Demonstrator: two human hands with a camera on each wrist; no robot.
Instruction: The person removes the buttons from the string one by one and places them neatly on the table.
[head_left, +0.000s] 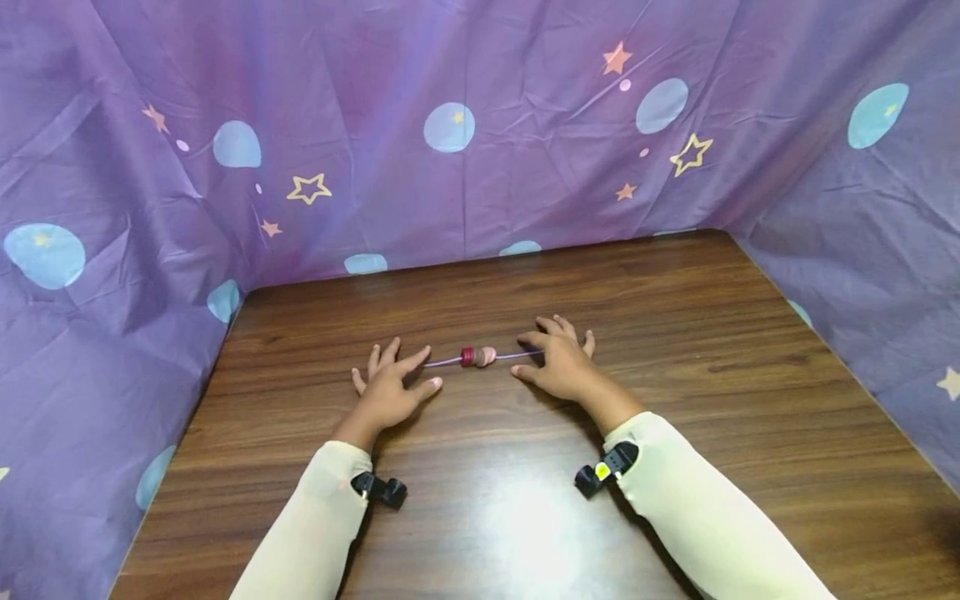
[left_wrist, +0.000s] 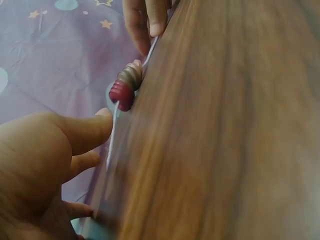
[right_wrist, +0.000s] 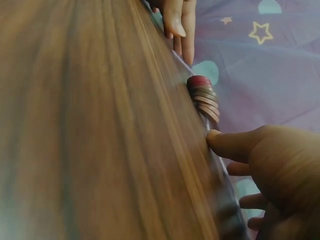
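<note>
Several disc-shaped beads [head_left: 478, 357], dark red, brown and pink, sit together on a thin pale purple string [head_left: 444, 362] lying across the table. At the string's left end is my left hand [head_left: 389, 395], fingers spread, thumb and forefinger apart, the forefinger tip at or just above the string. My right hand [head_left: 564, 367] is at the other side, also spread, with the string running beneath its forefinger; whether it touches is hard to tell. In the left wrist view the red beads [left_wrist: 121, 95] are nearest; in the right wrist view the pink beads [right_wrist: 208, 109] are.
The brown wood-grain table [head_left: 675, 333] fills the space under both arms, with a bright glare near its front middle. A purple cloth [head_left: 390, 100] printed with stars and planets hangs behind and at both sides. Black wrist cameras [head_left: 380, 490] are strapped over the pale sleeves [head_left: 311, 521].
</note>
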